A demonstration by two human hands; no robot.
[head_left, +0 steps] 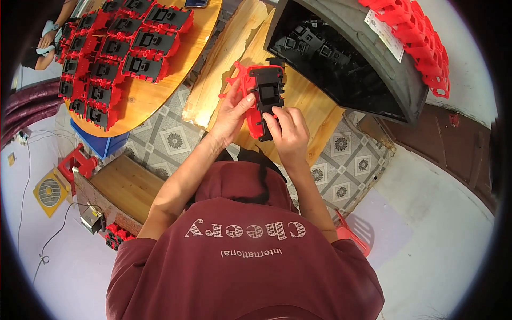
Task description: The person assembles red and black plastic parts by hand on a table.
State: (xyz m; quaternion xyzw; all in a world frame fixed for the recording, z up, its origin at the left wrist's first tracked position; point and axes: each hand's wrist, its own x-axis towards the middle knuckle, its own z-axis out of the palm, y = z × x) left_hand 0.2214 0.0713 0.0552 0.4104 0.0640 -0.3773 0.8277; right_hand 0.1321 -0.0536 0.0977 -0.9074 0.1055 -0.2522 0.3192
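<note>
Two bare hands grip one flat red plastic frame fitted with a glossy black rectangular plastic insert (pixel 265 98), held above a rough pale wooden plank (pixel 312 104). The left hand (pixel 233 114) curls around the frame's left edge, thumb pressed on the black face. The right hand (pixel 288 133) pinches the lower end, fingertips on the insert. Its lower edge is hidden behind the right fingers. Beyond the right hand sits a dark plastic bin of loose black parts (pixel 341 58), their shapes hard to make out. Left of the left hand, matching red-and-black pieces (pixel 125 48) cover a round wooden tabletop (pixel 160 90), cut off at the rim.
</note>
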